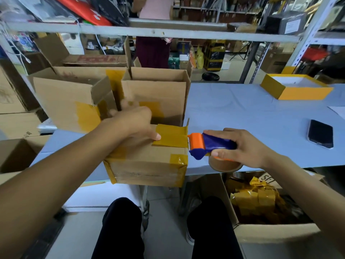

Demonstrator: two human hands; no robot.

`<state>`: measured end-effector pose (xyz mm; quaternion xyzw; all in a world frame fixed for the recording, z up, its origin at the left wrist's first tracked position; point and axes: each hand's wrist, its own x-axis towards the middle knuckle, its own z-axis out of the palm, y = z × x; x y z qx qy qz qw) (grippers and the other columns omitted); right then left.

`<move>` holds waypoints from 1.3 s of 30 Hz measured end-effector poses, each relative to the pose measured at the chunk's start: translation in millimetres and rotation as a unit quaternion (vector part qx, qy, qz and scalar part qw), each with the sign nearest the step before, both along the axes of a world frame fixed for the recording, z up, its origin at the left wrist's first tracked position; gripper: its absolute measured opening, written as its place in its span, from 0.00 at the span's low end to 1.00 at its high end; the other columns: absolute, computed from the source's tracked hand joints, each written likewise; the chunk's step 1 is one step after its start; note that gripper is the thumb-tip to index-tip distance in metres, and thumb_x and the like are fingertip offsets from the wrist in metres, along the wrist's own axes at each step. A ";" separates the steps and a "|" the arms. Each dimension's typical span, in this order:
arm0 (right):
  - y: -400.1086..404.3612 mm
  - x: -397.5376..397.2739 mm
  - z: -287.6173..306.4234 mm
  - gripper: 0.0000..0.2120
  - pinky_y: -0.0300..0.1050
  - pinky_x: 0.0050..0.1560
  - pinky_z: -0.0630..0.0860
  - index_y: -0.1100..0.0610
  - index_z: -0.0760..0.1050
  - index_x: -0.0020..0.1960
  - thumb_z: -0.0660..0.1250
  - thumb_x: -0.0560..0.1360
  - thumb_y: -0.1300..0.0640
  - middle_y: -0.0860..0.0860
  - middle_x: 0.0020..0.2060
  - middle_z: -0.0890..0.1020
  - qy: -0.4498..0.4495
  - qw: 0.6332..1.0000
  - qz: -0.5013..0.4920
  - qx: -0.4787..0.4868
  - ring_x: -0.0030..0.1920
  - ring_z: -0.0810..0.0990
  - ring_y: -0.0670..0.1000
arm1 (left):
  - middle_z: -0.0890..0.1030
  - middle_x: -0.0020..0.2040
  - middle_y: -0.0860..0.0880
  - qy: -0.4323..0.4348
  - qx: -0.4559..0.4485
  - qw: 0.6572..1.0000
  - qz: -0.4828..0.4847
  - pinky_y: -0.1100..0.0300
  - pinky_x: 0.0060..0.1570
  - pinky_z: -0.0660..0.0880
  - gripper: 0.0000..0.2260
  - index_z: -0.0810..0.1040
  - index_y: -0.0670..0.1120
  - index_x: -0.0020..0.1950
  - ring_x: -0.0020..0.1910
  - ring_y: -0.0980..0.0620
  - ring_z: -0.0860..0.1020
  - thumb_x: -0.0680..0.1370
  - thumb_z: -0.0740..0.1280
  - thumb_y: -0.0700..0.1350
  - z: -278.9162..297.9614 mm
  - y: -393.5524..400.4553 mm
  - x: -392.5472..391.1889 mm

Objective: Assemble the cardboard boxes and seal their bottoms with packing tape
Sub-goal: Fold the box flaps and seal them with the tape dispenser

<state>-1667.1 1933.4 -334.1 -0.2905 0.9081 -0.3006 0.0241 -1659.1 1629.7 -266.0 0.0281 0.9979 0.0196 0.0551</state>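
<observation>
The left hand lies flat, fingers spread, on the cardboard box at the table's near edge; at its three o'clock, the right hand grips the tape dispenser.

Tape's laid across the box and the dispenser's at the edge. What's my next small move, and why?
Probably tilt the tape dispenser in the right hand so its blade cuts the tape strip at the box edge. The strip already spans to that edge, the left hand pins it, and it looks uncut.
</observation>
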 end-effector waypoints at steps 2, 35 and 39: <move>-0.6 -0.8 -2.4 0.28 0.31 0.42 0.71 0.36 0.66 0.72 0.62 0.72 0.34 0.38 0.46 0.74 0.021 1.000 -0.006 0.022 0.48 0.74 0.39 | 0.66 0.61 0.52 0.028 0.071 0.986 -0.147 0.47 0.62 0.67 0.07 0.73 0.56 0.50 0.67 0.46 0.62 0.76 0.70 0.49 -4.3 11.9 -4.8; -24.2 1.7 -4.8 0.26 0.44 0.46 0.76 0.41 0.70 0.69 0.67 0.73 0.39 0.44 0.49 0.80 0.090 0.982 -0.014 0.166 0.47 0.76 0.45 | 0.67 0.70 0.49 -0.047 0.076 0.970 -0.227 0.53 0.55 0.61 0.09 0.73 0.61 0.56 0.62 0.51 0.64 0.80 0.61 0.62 -43.3 48.1 -0.2; -22.8 4.7 -6.2 0.27 0.43 0.43 0.74 0.42 0.72 0.68 0.71 0.71 0.39 0.46 0.49 0.81 0.117 0.979 -0.028 0.166 0.49 0.79 0.48 | 0.67 0.69 0.49 -0.041 0.073 0.971 -0.224 0.51 0.58 0.63 0.08 0.73 0.61 0.53 0.66 0.49 0.65 0.79 0.61 0.62 -45.1 48.3 0.4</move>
